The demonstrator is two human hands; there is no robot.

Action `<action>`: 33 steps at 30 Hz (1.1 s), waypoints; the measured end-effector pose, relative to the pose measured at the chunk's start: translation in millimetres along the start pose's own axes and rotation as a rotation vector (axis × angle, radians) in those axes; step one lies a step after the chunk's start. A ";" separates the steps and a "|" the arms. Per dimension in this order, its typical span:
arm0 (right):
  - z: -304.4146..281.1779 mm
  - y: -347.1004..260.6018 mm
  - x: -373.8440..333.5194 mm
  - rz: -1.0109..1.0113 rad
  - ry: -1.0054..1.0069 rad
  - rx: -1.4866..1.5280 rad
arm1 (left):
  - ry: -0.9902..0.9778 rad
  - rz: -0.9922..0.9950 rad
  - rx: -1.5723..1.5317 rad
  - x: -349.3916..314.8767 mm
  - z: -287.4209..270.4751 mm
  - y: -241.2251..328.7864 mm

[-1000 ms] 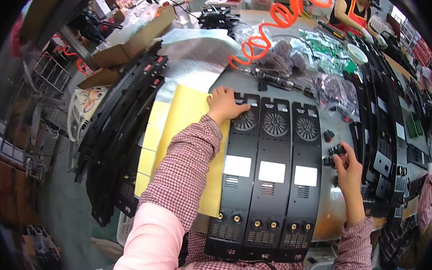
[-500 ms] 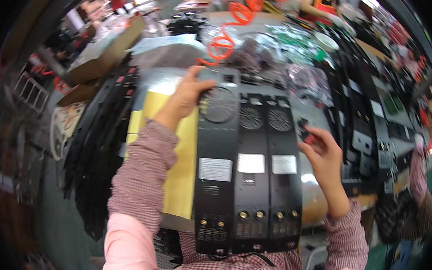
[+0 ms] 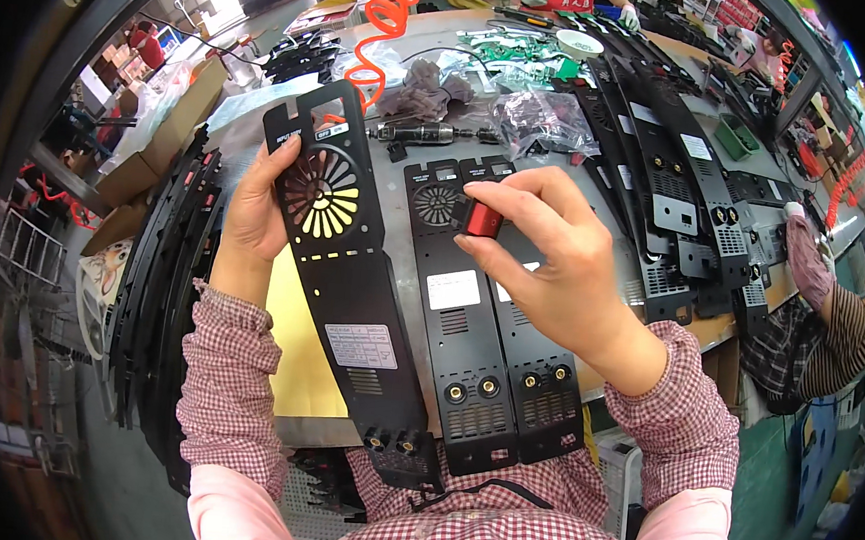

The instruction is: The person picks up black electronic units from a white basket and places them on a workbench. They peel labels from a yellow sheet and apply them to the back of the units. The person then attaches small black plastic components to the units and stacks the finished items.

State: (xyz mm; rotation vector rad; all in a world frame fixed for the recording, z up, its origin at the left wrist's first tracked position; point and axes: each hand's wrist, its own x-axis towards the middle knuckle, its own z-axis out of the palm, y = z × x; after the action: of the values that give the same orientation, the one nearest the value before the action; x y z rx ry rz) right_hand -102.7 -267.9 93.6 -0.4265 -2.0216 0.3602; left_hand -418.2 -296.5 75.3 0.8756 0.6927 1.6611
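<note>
My left hand (image 3: 253,207) grips the upper edge of a long black metal panel (image 3: 351,294), which is tilted up off the table. The panel has a round slotted fan grille, a pale label and two round terminals at its lower end. Between the thumb and fingers of my right hand (image 3: 573,270) is a small red and black rocker switch (image 3: 483,219), held up beside that panel. Two more black panels (image 3: 469,347) of the same kind lie side by side under my right hand, partly hidden by it.
A yellow sheet (image 3: 295,371) lies under the held panel. Beyond are a dark power screwdriver (image 3: 432,133), clear plastic bags (image 3: 543,125) and a coiled orange air hose (image 3: 373,40). Stacked black panels (image 3: 167,272) stand at left, more (image 3: 673,207) at right. Co-workers' gloved hands show at the far side.
My left hand has lifted and tilted its panel away from the other two, moving left. My right hand has brought the red switch left and up, over the two lying panels.
</note>
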 end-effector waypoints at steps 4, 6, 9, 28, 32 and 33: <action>-8.7 -18.1 13.7 0.002 0.031 0.113 | 0.001 0.012 0.122 -9.8 43.4 13.7; -11.7 -26.7 22.6 -0.032 0.042 0.146 | -0.032 0.027 0.162 -16.5 64.9 20.5; -18.4 -37.2 43.2 -0.127 0.023 0.065 | -0.072 0.054 0.185 -27.2 91.9 29.1; -20.7 -61.8 92.1 -0.488 0.048 -0.318 | -0.031 0.126 0.280 -72.1 144.9 39.3; -20.8 -61.4 87.4 -0.464 0.035 -0.344 | -0.047 0.107 0.231 -71.7 144.3 37.9; -20.9 -62.5 88.0 -0.478 0.023 -0.378 | -0.040 0.103 0.218 -71.9 142.8 35.8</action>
State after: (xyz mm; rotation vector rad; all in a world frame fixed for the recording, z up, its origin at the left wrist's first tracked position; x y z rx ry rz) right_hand -132.1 -283.3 198.4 -0.1612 -2.0928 -0.3232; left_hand -308.6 -373.7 169.5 1.1128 0.8233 1.6749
